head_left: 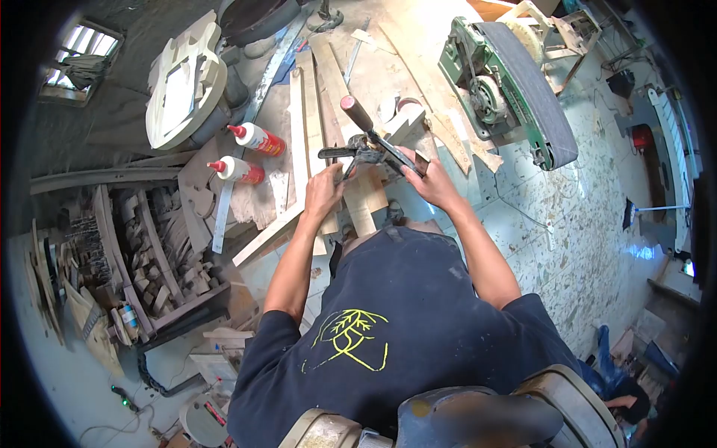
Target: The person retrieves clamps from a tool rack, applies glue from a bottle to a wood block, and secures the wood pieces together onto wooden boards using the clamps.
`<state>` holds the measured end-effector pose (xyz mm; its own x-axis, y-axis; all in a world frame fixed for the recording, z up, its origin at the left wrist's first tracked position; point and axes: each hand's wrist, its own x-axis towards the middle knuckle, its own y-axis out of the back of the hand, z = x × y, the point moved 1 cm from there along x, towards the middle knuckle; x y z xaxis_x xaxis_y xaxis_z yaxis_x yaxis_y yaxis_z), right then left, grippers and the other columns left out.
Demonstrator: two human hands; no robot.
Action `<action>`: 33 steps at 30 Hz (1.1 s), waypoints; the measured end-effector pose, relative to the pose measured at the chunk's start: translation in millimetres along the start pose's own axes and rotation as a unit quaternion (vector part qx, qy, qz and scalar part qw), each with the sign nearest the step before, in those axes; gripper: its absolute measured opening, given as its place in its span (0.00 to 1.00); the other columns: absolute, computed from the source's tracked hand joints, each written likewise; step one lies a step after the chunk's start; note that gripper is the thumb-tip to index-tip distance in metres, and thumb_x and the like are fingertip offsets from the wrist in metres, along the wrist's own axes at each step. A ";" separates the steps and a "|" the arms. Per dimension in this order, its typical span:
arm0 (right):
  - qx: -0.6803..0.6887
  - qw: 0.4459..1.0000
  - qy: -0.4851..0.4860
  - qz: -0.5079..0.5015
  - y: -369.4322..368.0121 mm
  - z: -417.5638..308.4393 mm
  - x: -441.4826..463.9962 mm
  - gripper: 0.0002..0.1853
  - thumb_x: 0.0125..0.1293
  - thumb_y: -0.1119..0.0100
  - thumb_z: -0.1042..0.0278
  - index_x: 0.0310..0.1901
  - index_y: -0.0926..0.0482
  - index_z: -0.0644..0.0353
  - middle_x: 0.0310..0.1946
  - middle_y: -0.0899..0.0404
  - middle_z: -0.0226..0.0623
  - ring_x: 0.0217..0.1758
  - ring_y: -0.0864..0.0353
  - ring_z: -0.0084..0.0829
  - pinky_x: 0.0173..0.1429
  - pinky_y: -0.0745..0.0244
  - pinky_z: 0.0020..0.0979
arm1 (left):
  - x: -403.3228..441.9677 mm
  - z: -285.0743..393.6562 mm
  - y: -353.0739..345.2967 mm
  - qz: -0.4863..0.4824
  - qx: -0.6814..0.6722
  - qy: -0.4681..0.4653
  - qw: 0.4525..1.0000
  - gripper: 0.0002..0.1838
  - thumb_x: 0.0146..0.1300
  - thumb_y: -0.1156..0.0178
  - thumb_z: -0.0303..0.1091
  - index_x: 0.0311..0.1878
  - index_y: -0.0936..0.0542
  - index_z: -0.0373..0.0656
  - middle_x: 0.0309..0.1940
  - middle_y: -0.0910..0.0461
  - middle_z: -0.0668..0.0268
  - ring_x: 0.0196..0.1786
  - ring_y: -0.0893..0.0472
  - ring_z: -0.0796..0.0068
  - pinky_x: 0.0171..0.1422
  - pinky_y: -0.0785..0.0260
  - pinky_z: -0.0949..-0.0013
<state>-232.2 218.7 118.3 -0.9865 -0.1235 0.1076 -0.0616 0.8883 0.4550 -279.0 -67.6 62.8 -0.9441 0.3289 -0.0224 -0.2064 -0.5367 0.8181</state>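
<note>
A dark bar clamp [367, 149] with a reddish handle [356, 113] is held over the near edge of the workbench. My left hand [325, 190] is closed around its left side, close to the black jaw. On the right, my right hand [433, 179] grips the clamp's metal bar. Pale wood strips [308, 123] lie on the bench to the left of the clamp and beneath it. Two white glue bottles with red caps, one farther back [261, 140] and one nearer [240, 170], rest to the left of the strips.
A green belt sander [508, 89] stands to the right of the bench. Pale curved wood pieces [187, 82] are at the back left. A shelf of wood offcuts [160, 254] is on the left. Another person [624, 392] is at the lower right, far from my hands.
</note>
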 end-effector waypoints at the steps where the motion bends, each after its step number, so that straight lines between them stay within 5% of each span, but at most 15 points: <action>1: 0.004 1.000 0.003 0.006 -0.5 1.2 -0.3 0.24 0.71 0.41 0.72 0.68 0.24 0.56 0.25 0.24 0.48 0.26 0.26 0.39 0.37 0.28 0.39 | -0.2 1.7 1.0 0.001 0.004 0.004 1.000 0.19 0.57 0.32 0.28 0.54 0.17 0.45 0.47 0.14 0.52 0.50 0.15 0.47 0.54 0.23 0.53; 14: 0.026 0.999 -0.037 0.010 0.6 4.6 -6.9 0.24 0.71 0.41 0.73 0.69 0.24 0.56 0.24 0.22 0.47 0.26 0.23 0.36 0.38 0.25 0.38 | 1.7 5.8 4.8 -0.015 0.003 0.014 1.000 0.15 0.60 0.31 0.32 0.50 0.17 0.45 0.43 0.14 0.52 0.46 0.14 0.48 0.51 0.23 0.53; 17: 0.056 0.997 -0.050 0.013 1.6 1.9 -7.3 0.24 0.71 0.41 0.73 0.69 0.24 0.56 0.25 0.20 0.46 0.27 0.21 0.34 0.38 0.24 0.37 | 3.8 9.1 9.9 -0.050 0.006 0.027 0.998 0.23 0.58 0.29 0.32 0.58 0.18 0.40 0.48 0.14 0.47 0.50 0.15 0.45 0.57 0.23 0.51; 33: 0.067 0.996 -0.040 0.047 -2.3 5.5 -12.7 0.23 0.70 0.40 0.74 0.67 0.22 0.61 0.28 0.18 0.47 0.29 0.18 0.35 0.40 0.23 0.37 | 3.9 13.3 12.6 -0.059 0.006 0.032 0.998 0.24 0.56 0.29 0.33 0.57 0.18 0.41 0.48 0.14 0.47 0.51 0.15 0.45 0.57 0.23 0.51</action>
<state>-220.4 220.7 111.0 -0.9974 -0.0065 0.0715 0.0171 0.9458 0.3243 -281.9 -62.9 80.7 -0.9282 0.3386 -0.1546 -0.3139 -0.4887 0.8140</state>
